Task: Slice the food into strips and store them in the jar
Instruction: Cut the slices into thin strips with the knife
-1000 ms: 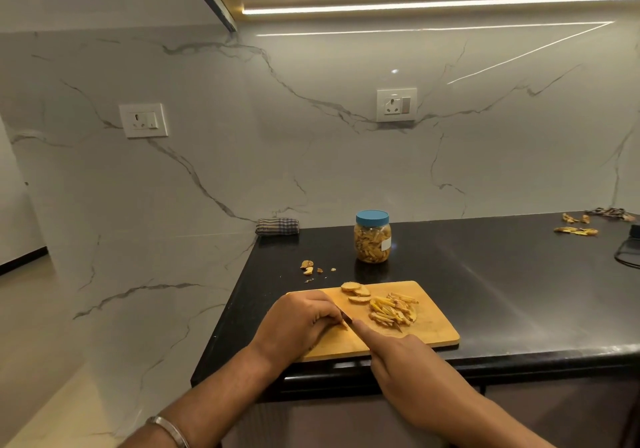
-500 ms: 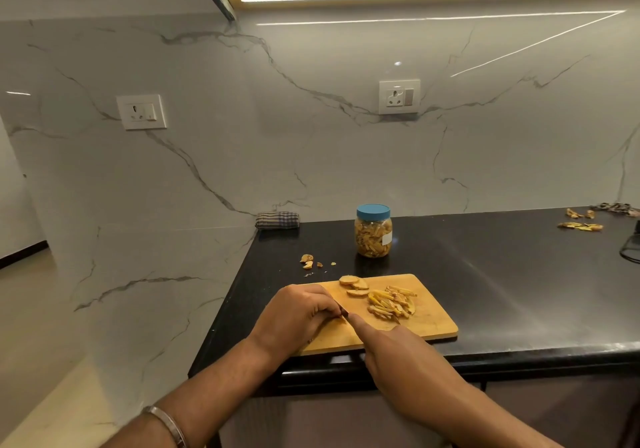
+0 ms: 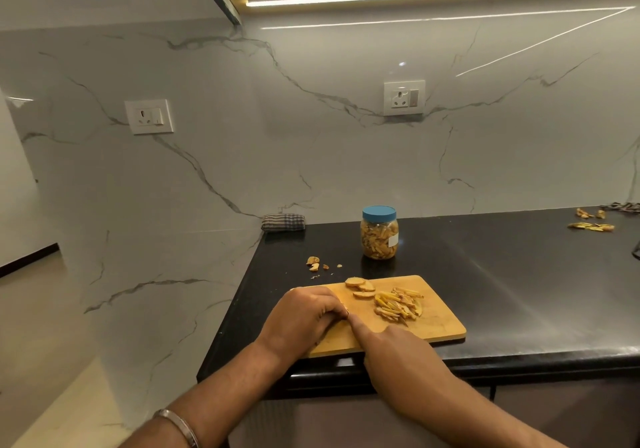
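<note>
Curled over a piece I cannot see, my left hand (image 3: 308, 316) steadies it near the cutting board (image 3: 440, 326) left edge, while my right hand (image 3: 394, 347) apparently grips a hidden knife, strips (image 3: 398, 305) piled mid-board before the closed jar (image 3: 379, 232).

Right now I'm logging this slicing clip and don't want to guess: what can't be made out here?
- Knife: head view, only a dark sliver shows; the right hand covers the rest.
- Piece being cut: hidden under the curled left hand.
- Jar label: too small to read.
- Dark object at the right frame edge: cut off.
- Scraps behind the cutting board: too small to identify.
</note>
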